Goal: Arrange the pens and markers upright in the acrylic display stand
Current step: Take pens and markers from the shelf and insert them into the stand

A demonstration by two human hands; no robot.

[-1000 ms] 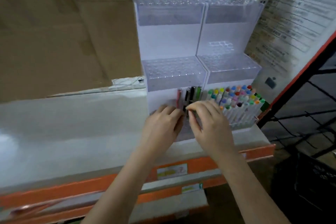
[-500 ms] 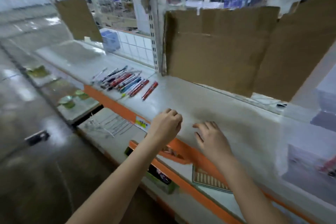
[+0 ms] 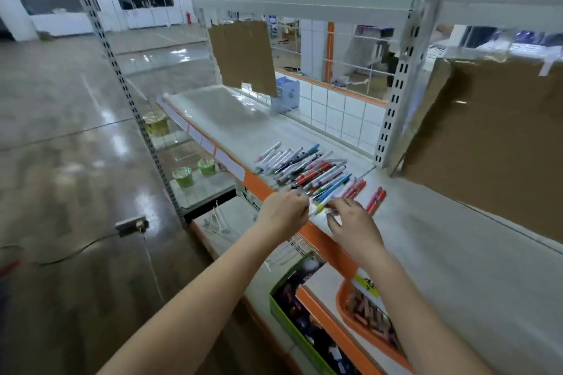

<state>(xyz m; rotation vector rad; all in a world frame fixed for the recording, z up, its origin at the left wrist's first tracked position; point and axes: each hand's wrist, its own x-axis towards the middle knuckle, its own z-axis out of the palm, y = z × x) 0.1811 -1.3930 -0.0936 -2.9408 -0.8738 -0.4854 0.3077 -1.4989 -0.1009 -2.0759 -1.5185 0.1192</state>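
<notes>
Now both hands have left the stand, which is out of frame, for the pens (image 3: 307,172) mid-frame: left hand (image 3: 285,211) and right hand (image 3: 353,227) pinch one pen (image 3: 323,206), a fresh pickup beginning.

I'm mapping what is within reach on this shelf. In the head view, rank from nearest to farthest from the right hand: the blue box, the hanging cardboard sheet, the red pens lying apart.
From the right hand:
1. Red pens, just beyond it, slightly right.
2. Blue box, far back on the shelf.
3. Hanging cardboard sheet, above and behind the box.
</notes>
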